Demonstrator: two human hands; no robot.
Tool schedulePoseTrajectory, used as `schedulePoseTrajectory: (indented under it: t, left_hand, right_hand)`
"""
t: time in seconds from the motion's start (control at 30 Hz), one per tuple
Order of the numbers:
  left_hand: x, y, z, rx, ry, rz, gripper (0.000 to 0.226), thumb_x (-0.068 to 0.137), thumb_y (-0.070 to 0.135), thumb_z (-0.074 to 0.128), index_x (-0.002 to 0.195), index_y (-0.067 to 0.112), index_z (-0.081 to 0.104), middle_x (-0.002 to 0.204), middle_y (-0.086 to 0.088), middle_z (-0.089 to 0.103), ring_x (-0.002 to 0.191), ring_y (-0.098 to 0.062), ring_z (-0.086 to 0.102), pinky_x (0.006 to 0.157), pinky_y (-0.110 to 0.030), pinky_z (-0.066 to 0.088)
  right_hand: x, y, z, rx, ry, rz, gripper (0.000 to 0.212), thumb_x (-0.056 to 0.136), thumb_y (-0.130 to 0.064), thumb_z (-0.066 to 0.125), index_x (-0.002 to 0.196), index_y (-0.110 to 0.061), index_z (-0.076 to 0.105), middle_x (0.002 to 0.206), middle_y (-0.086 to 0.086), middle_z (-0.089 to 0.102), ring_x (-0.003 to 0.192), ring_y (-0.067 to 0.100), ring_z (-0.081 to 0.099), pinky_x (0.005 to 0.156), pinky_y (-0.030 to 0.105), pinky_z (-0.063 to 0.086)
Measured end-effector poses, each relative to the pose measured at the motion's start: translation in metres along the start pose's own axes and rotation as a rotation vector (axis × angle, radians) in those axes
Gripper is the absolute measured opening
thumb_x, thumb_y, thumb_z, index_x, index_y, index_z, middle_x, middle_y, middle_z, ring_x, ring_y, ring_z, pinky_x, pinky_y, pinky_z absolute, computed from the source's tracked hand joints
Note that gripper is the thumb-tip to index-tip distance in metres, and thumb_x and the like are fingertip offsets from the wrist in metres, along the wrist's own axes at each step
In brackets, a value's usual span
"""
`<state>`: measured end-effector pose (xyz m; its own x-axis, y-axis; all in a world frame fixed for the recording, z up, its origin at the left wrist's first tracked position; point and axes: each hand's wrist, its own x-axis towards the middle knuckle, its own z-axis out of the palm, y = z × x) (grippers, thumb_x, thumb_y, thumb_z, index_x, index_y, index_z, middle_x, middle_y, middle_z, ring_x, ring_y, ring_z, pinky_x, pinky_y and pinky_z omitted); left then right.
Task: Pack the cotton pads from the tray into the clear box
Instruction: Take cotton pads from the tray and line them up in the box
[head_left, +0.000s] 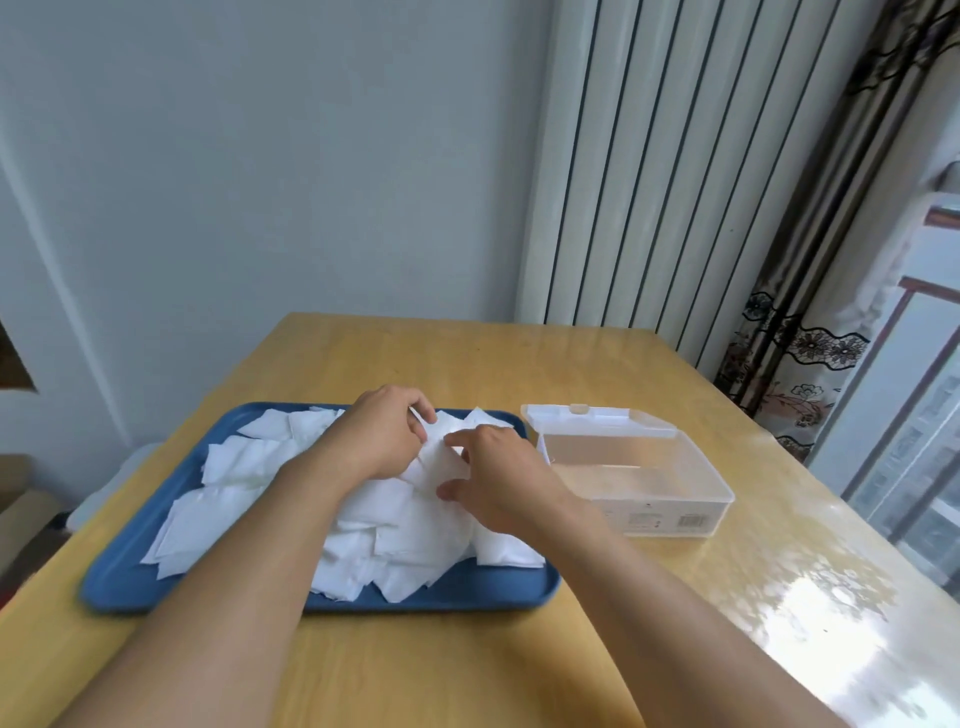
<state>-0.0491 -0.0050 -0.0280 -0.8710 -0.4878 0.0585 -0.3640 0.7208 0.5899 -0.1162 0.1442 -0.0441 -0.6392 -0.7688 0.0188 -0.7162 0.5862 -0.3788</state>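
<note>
A blue tray (124, 582) on the wooden table holds a loose heap of several white square cotton pads (249, 462). Both hands are over the heap's far right part. My left hand (384, 436) has its fingers curled onto pads near the tray's back edge. My right hand (493, 483) pinches pads between thumb and fingers just in front of it. The clear box (654, 488) stands to the right of the tray with its lid (597, 418) folded back; nothing shows inside it.
The wooden table (467, 665) has bare surface in front of the tray and to the right of the box, with window glare at the lower right. A radiator, curtain and window stand behind and to the right.
</note>
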Motion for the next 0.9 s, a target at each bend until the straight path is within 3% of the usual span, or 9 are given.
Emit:
schedulePoseTrajectory:
  t: [0.07,0.17,0.27,0.37,0.47,0.57,0.67,0.77,0.9]
  left_hand:
    - [-0.001,0.002,0.000,-0.005,-0.013,0.004,0.027,0.096,0.003,0.052,0.107,0.022,0.067,0.098,0.005,0.070,0.093,-0.022,0.067,0.076,-0.033,0.055]
    - [-0.001,0.005,-0.003,-0.065,-0.002,0.020,0.020,0.099,0.013,0.053,0.107,0.020,0.070,0.096,0.003,0.068,0.086,-0.018,0.063,0.064,-0.026,0.047]
    - [-0.003,0.012,-0.005,-0.222,0.004,0.035,0.023,0.102,0.032,0.057,0.097,0.017,0.074,0.088,0.002,0.066,0.077,-0.016,0.057,0.074,-0.032,0.053]
    - [-0.007,0.019,-0.004,-0.477,0.014,0.056,0.022,0.097,0.037,0.066,0.096,0.017,0.074,0.092,-0.002,0.071,0.081,-0.015,0.063,0.076,-0.034,0.056]
    - [-0.008,0.025,-0.002,-0.630,0.080,0.074,0.016,0.093,0.029,0.073,0.101,0.014,0.071,0.088,-0.004,0.076,0.075,-0.010,0.069,0.064,-0.023,0.055]
    - [-0.009,0.032,0.001,-0.800,0.079,0.045,0.019,0.091,0.030,0.075,0.102,0.014,0.071,0.082,0.002,0.077,0.073,-0.009,0.070,0.062,-0.022,0.055]
    - [-0.010,0.037,0.007,-0.997,-0.027,0.017,0.030,0.087,0.020,0.078,0.114,0.011,0.070,0.098,-0.008,0.079,0.088,-0.020,0.075,0.077,-0.030,0.058]
    - [-0.011,0.040,0.019,-1.035,-0.026,0.024,0.028,0.088,0.006,0.075,0.116,0.005,0.071,0.102,-0.013,0.078,0.098,-0.029,0.075,0.084,-0.030,0.061]
    - [-0.012,0.046,0.034,-1.028,0.001,-0.021,0.019,0.095,0.006,0.068,0.113,0.000,0.073,0.098,-0.014,0.079,0.090,-0.027,0.077,0.079,-0.029,0.063]
  right_hand:
    - [0.000,-0.001,0.000,0.079,0.016,0.011,0.059,0.090,-0.023,0.075,0.145,-0.023,0.053,0.125,0.003,0.068,0.112,0.020,0.061,0.083,0.028,0.047]
    - [0.000,0.002,-0.009,0.275,0.097,0.047,0.056,0.083,-0.015,0.081,0.132,-0.026,0.056,0.099,-0.003,0.069,0.078,0.010,0.059,0.053,0.019,0.040]
    - [-0.001,0.006,-0.019,0.497,0.186,0.109,0.045,0.077,-0.010,0.085,0.108,-0.021,0.055,0.094,0.000,0.069,0.067,0.016,0.068,0.042,0.023,0.041]
    - [-0.005,0.010,-0.025,0.702,0.256,0.096,0.040,0.079,-0.007,0.084,0.101,-0.015,0.051,0.090,0.005,0.073,0.064,0.018,0.075,0.065,0.042,0.061]
    - [-0.012,0.014,-0.031,0.856,0.273,0.075,0.030,0.088,-0.014,0.078,0.105,-0.012,0.054,0.088,0.006,0.076,0.071,0.021,0.077,0.081,0.052,0.060]
    - [-0.017,0.015,-0.036,0.964,0.315,0.056,0.016,0.096,-0.015,0.069,0.105,-0.007,0.058,0.085,0.006,0.078,0.073,0.023,0.077,0.081,0.048,0.062]
    - [-0.021,0.020,-0.036,1.063,0.352,0.107,0.014,0.099,-0.018,0.065,0.108,-0.009,0.058,0.085,0.007,0.079,0.074,0.026,0.077,0.084,0.049,0.061]
    - [-0.029,0.027,-0.033,1.159,0.388,0.156,0.015,0.099,-0.021,0.065,0.106,-0.010,0.060,0.087,0.012,0.077,0.075,0.027,0.077,0.079,0.044,0.063]
    - [-0.038,0.040,-0.025,1.109,0.561,0.166,0.015,0.098,-0.026,0.067,0.097,-0.010,0.068,0.094,0.007,0.076,0.078,0.022,0.076,0.071,0.037,0.062]
